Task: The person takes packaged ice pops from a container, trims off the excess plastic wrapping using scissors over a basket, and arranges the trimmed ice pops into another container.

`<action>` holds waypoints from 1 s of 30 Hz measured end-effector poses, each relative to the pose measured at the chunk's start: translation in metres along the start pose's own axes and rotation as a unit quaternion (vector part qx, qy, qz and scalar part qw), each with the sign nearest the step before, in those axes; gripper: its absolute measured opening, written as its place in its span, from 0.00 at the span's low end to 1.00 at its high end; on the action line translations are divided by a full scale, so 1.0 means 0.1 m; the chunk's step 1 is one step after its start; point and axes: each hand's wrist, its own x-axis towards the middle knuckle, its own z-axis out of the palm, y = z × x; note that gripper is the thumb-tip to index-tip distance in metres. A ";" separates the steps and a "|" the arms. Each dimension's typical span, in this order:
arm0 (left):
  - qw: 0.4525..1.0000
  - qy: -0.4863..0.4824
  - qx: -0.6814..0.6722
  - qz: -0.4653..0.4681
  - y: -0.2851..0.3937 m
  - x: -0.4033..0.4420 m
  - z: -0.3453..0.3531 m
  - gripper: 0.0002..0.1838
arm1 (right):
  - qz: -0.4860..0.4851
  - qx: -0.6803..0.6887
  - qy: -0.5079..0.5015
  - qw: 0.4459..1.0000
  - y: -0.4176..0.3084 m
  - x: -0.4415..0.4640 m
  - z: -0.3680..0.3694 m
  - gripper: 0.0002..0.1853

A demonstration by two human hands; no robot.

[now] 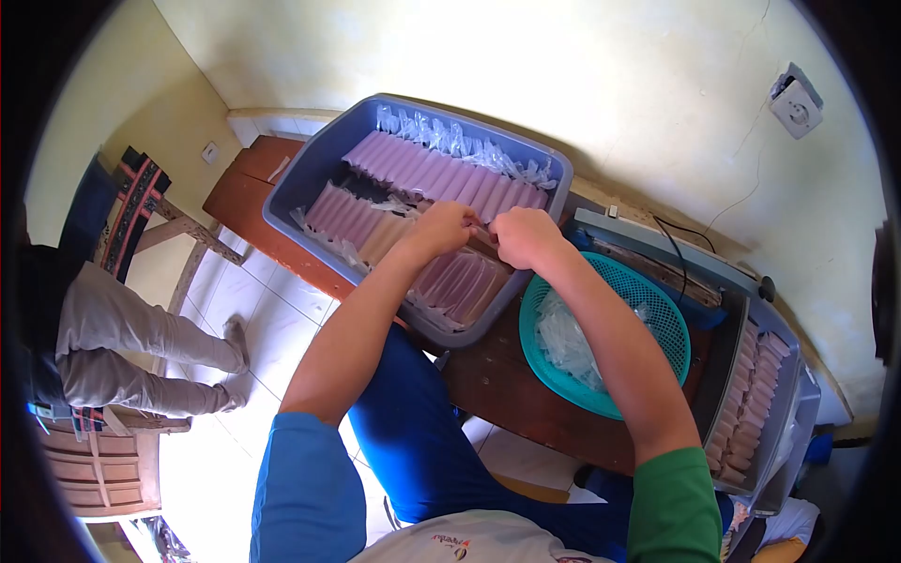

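Note:
My left hand (445,231) and my right hand (527,237) are close together above the grey-blue plastic tub (324,141), fingers pinched. What lies between their fingertips is too small to make out. Rows of filled plastic tubes fill much of the tub. Pink tubes (422,167) with twisted clear ends lie along the far side, and darker pink tubes (457,284) rest below my hands. A few tan tubes (383,238) sit among the nearer row. Beneath my right forearm stands a turquoise mesh basket (540,361) holding clear plastic pieces (566,345).
The tub and basket stand on a brown wooden table (497,399). At the right, another grey tub (746,399) holds rows of pinkish packets. Behind the basket lies a grey device (638,239) with a black cable. A person in tan trousers (141,324) is at the left.

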 end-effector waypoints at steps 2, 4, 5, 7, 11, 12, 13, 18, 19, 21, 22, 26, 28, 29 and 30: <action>1.000 -0.010 0.020 -0.012 -0.07 0.06 0.04 0.14 | 0.041 -0.039 -0.104 0.993 -0.07 0.05 -0.08 0.11; 0.998 -0.054 0.014 0.000 -0.26 0.18 0.16 0.16 | 0.053 -0.043 -0.116 0.991 -0.10 0.08 -0.09 0.12; 0.998 -0.054 0.015 -0.003 -0.29 0.20 0.19 0.16 | 0.066 -0.047 -0.130 0.988 -0.12 0.08 -0.09 0.12; 0.995 -0.089 0.041 0.010 -0.25 0.20 0.22 0.18 | 0.071 -0.041 -0.147 0.986 -0.15 0.09 -0.14 0.13; 0.995 -0.092 0.040 -0.011 -0.26 0.24 0.28 0.20 | 0.075 -0.041 -0.171 0.981 -0.17 0.10 -0.11 0.14; 0.993 -0.102 0.054 -0.007 -0.25 0.25 0.27 0.20 | 0.076 -0.040 -0.171 0.981 -0.16 0.11 -0.10 0.14; 0.991 -0.113 0.068 -0.003 -0.24 0.25 0.28 0.20 | 0.077 -0.046 -0.174 0.981 -0.16 0.11 -0.07 0.14; 0.992 -0.110 0.062 0.000 -0.25 0.24 0.28 0.20 | 0.095 -0.050 -0.173 0.979 -0.17 0.11 -0.03 0.14; 0.993 -0.105 0.060 0.008 -0.25 0.23 0.28 0.20 | 0.096 -0.033 -0.145 0.984 -0.16 0.11 -0.01 0.14; 0.993 -0.113 0.032 0.012 -0.24 0.23 0.26 0.19 | 0.097 -0.017 -0.119 0.988 -0.15 0.11 0.01 0.13; 0.993 -0.120 0.006 0.014 -0.24 0.22 0.25 0.19 | 0.086 -0.010 -0.094 0.992 -0.14 0.11 0.01 0.12; 0.995 -0.088 -0.040 0.012 -0.18 0.17 0.18 0.18 | 0.031 -0.008 -0.028 0.999 -0.15 0.07 -0.08 0.10; 0.994 -0.081 -0.074 0.006 -0.15 0.14 0.12 0.18 | 0.006 0.034 0.051 0.998 -0.10 0.11 0.05 0.09; 0.994 -0.081 -0.073 0.007 -0.13 0.12 0.09 0.18 | -0.019 0.077 0.128 0.989 -0.06 0.13 0.13 0.08; 0.994 -0.063 -0.086 -0.006 -0.09 0.10 0.06 0.18 | -0.018 0.076 0.129 0.989 -0.07 0.10 0.11 0.08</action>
